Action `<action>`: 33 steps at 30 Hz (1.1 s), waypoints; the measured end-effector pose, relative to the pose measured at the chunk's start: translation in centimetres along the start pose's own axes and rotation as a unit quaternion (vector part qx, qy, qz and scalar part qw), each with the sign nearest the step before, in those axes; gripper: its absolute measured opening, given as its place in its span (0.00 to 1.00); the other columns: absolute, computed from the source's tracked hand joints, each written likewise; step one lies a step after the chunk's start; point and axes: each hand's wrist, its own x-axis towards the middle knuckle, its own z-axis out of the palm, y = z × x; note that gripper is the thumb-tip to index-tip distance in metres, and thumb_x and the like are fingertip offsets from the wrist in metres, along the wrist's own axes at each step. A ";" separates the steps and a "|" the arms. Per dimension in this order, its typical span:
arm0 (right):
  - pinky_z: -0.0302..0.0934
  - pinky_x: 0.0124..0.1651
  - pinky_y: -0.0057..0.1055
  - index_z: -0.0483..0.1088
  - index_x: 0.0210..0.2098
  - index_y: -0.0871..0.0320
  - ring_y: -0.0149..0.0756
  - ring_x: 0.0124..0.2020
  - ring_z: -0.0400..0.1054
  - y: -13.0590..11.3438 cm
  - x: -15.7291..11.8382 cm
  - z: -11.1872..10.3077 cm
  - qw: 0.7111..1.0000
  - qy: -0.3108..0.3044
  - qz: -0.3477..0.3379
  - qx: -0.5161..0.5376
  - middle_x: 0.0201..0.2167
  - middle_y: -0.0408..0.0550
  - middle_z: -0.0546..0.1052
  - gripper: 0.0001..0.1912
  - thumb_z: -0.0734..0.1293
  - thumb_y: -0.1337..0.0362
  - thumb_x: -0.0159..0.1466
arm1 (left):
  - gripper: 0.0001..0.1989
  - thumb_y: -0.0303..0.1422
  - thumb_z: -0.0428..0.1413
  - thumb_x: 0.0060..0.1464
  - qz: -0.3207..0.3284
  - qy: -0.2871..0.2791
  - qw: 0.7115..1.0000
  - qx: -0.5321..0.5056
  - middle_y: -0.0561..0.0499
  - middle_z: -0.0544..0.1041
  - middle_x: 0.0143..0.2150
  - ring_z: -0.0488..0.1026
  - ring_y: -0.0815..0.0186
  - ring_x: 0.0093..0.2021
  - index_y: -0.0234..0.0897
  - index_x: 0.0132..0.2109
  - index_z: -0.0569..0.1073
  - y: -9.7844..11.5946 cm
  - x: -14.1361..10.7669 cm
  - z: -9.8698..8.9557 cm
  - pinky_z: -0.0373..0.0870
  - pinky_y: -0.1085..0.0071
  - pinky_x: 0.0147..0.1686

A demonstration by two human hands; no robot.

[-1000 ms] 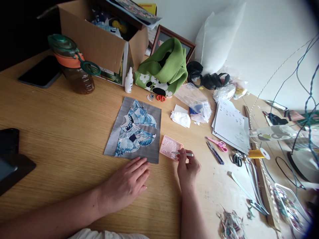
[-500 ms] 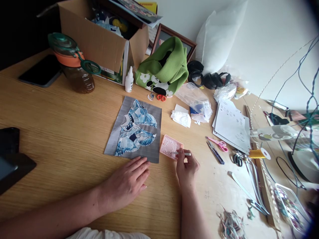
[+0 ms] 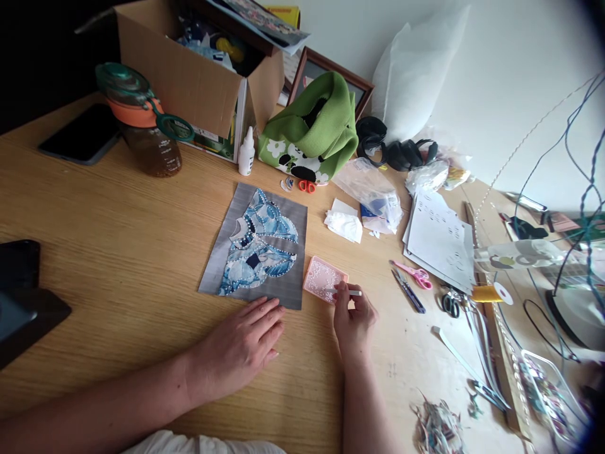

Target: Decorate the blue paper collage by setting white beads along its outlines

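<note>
My left hand (image 3: 248,343) lies flat on the table, its fingertips resting on the lower edge of a grey fabric panel (image 3: 288,287). On that panel is a blue-and-white patchwork shape (image 3: 259,249) edged with white beads. Between the thumb and fingers of my right hand (image 3: 354,318) is a thin white stick tool (image 3: 355,292), like a pen. Its tip points into a small pink tray (image 3: 312,287) with many tiny white beads (image 3: 326,274) scattered in it. What the tip touches is too small to make out.
Behind the panel stand a white glue bottle (image 3: 246,151), red-handled scissors (image 3: 307,186) and a green knit bag (image 3: 326,126). Crumpled tissue (image 3: 344,225), pink scissors (image 3: 418,275) and a utility knife (image 3: 408,291) lie to the right. A drink bottle (image 3: 149,142) and cardboard box (image 3: 184,82) occupy the back left.
Both hands and the things around them keep nearly the same places; only the camera view has shifted very slightly.
</note>
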 end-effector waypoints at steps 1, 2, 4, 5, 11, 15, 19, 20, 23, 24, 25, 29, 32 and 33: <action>0.59 0.28 0.26 0.71 0.28 0.58 0.30 0.22 0.69 0.0 0.0 0.0 1.000 -0.002 -0.005 -0.002 0.22 0.45 0.76 0.21 0.60 0.51 0.70 | 0.14 0.32 0.55 0.64 0.001 0.001 1.000 0.001 0.39 0.71 0.60 0.64 0.53 0.64 0.28 0.53 0.73 0.0 0.0 0.0 0.60 0.57 0.66; 0.59 0.28 0.26 0.70 0.28 0.58 0.30 0.22 0.69 -0.1 0.1 0.0 1.000 -0.003 -0.010 -0.003 0.22 0.45 0.75 0.21 0.59 0.51 0.70 | 0.14 0.32 0.55 0.64 0.001 0.002 1.000 0.001 0.39 0.71 0.60 0.64 0.53 0.63 0.28 0.53 0.73 0.0 0.0 0.0 0.60 0.57 0.66; 0.58 0.28 0.25 0.70 0.27 0.58 0.30 0.22 0.68 -0.1 0.1 0.0 1.000 -0.004 -0.022 -0.006 0.22 0.44 0.75 0.21 0.59 0.52 0.70 | 0.14 0.32 0.55 0.64 0.002 0.006 1.000 0.001 0.39 0.71 0.60 0.65 0.53 0.63 0.28 0.53 0.73 0.0 0.0 0.1 0.61 0.57 0.66; 0.58 0.28 0.25 0.70 0.27 0.58 0.30 0.22 0.68 0.0 0.1 0.1 1.000 -0.005 -0.026 -0.006 0.22 0.44 0.75 0.21 0.59 0.52 0.70 | 0.14 0.32 0.55 0.64 0.002 0.009 1.000 0.001 0.39 0.71 0.60 0.65 0.53 0.63 0.28 0.53 0.73 0.0 0.0 0.1 0.61 0.57 0.65; 0.61 0.30 0.27 0.72 0.29 0.58 0.33 0.24 0.71 -0.1 -0.1 0.2 0.999 0.004 0.034 0.030 0.23 0.46 0.77 0.23 0.60 0.48 0.69 | 0.14 0.31 0.58 0.62 0.008 0.020 1.000 0.003 0.40 0.72 0.59 0.66 0.53 0.62 0.28 0.52 0.74 -0.2 -0.1 0.3 0.62 0.57 0.65; 0.63 0.30 0.29 0.72 0.28 0.59 0.35 0.25 0.72 -1.3 -0.1 0.0 0.993 0.041 0.094 0.056 0.23 0.48 0.77 0.25 0.60 0.45 0.67 | 0.14 0.32 0.61 0.59 0.008 0.027 1.000 0.005 0.42 0.74 0.57 0.68 0.54 0.61 0.29 0.50 0.75 -0.2 0.0 0.3 0.63 0.58 0.64; 0.62 0.26 0.28 0.73 0.28 0.61 0.34 0.22 0.69 -3.4 0.1 -0.1 0.983 0.043 0.106 0.143 0.22 0.48 0.76 0.26 0.64 0.43 0.64 | 0.13 0.34 0.59 0.61 0.006 0.026 1.000 0.011 0.42 0.74 0.56 0.68 0.56 0.60 0.29 0.49 0.75 -0.1 0.1 0.3 0.62 0.59 0.64; 0.62 0.25 0.28 0.73 0.28 0.61 0.33 0.21 0.69 -4.0 0.1 -0.1 0.980 0.036 0.105 0.164 0.22 0.48 0.76 0.25 0.65 0.43 0.63 | 0.13 0.33 0.57 0.62 0.005 0.025 1.000 0.012 0.42 0.74 0.57 0.68 0.56 0.60 0.28 0.49 0.74 -0.1 0.1 0.3 0.62 0.60 0.64; 0.63 0.26 0.29 0.74 0.29 0.61 0.32 0.21 0.69 -6.4 0.4 0.1 0.976 -0.004 0.089 0.197 0.22 0.47 0.76 0.23 0.67 0.46 0.63 | 0.12 0.33 0.53 0.65 0.014 0.016 1.000 0.021 0.41 0.73 0.57 0.67 0.56 0.60 0.28 0.49 0.75 -0.3 0.1 0.1 0.61 0.60 0.64; 0.63 0.27 0.29 0.74 0.28 0.61 0.33 0.22 0.69 -7.3 0.5 0.3 0.976 -0.024 0.074 0.201 0.22 0.47 0.75 0.22 0.67 0.46 0.63 | 0.13 0.33 0.52 0.65 0.022 0.017 0.999 0.028 0.41 0.73 0.56 0.68 0.55 0.59 0.27 0.49 0.75 -0.3 0.0 0.1 0.61 0.60 0.64; 0.64 0.28 0.30 0.74 0.27 0.60 0.33 0.22 0.69 -8.2 0.5 0.5 0.977 -0.047 0.053 0.203 0.21 0.46 0.75 0.22 0.67 0.47 0.63 | 0.14 0.33 0.52 0.65 0.026 0.018 0.999 0.034 0.40 0.73 0.56 0.68 0.55 0.59 0.26 0.49 0.75 -0.4 0.0 0.1 0.61 0.60 0.63; 0.64 0.28 0.29 0.76 0.29 0.59 0.33 0.22 0.70 -11.9 0.6 2.5 0.967 -0.148 -0.009 0.207 0.20 0.45 0.75 0.22 0.65 0.47 0.65 | 0.14 0.34 0.52 0.65 0.029 0.001 0.999 0.045 0.39 0.73 0.54 0.67 0.53 0.59 0.25 0.49 0.75 -0.5 -0.1 -0.3 0.61 0.59 0.63; 0.66 0.28 0.29 0.76 0.31 0.59 0.34 0.24 0.73 -13.8 0.4 4.4 0.951 -0.227 -0.024 0.207 0.24 0.47 0.78 0.21 0.65 0.47 0.65 | 0.12 0.31 0.51 0.65 0.023 -0.004 0.999 0.041 0.41 0.76 0.48 0.68 0.55 0.56 0.28 0.44 0.77 -0.4 -0.1 -0.6 0.61 0.61 0.63; 0.67 0.28 0.29 0.76 0.30 0.59 0.35 0.25 0.73 -14.1 0.4 5.0 0.947 -0.248 -0.030 0.204 0.25 0.47 0.79 0.21 0.65 0.47 0.65 | 0.11 0.31 0.51 0.65 0.021 -0.001 0.999 0.041 0.42 0.76 0.46 0.69 0.56 0.55 0.29 0.42 0.77 -0.3 0.0 -0.7 0.61 0.62 0.62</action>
